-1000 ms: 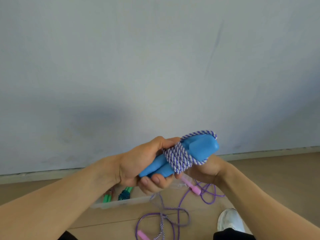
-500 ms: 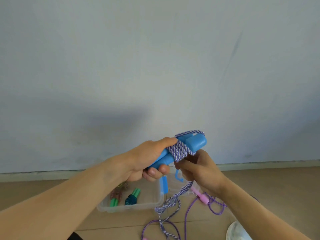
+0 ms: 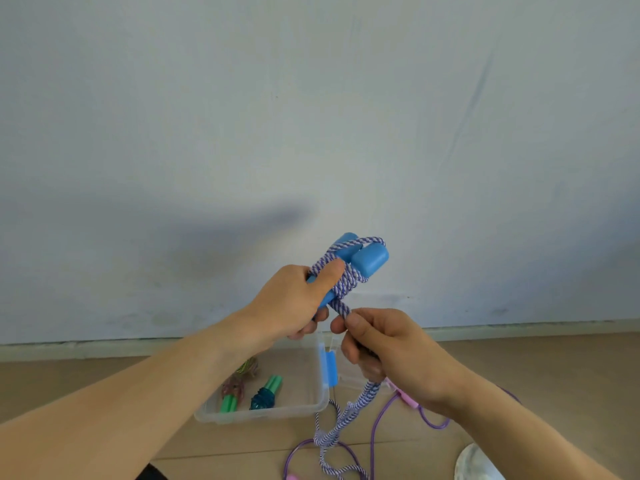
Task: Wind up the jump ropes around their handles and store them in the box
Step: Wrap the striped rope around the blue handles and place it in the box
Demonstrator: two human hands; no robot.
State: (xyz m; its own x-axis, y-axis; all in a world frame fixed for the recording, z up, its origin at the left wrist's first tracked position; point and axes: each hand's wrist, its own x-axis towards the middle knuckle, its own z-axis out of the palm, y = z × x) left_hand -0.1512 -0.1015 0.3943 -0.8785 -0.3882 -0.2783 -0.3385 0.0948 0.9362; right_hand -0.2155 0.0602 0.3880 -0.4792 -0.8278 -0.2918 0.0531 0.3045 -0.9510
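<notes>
**Winding the blue jump rope**

The left hand (image 3: 291,306) grips the two blue handles (image 3: 360,259), thumb pressing the wound striped rope (image 3: 346,287). The right hand (image 3: 384,348) grasps the loose rope below. The clear box (image 3: 311,408) on the floor holds what look like two wound ropes

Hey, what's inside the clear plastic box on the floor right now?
Inside the clear box lie two wound jump ropes: one with green handles and a dark teal one. The left forearm covers the box's left part, so anything there is hidden.
</notes>
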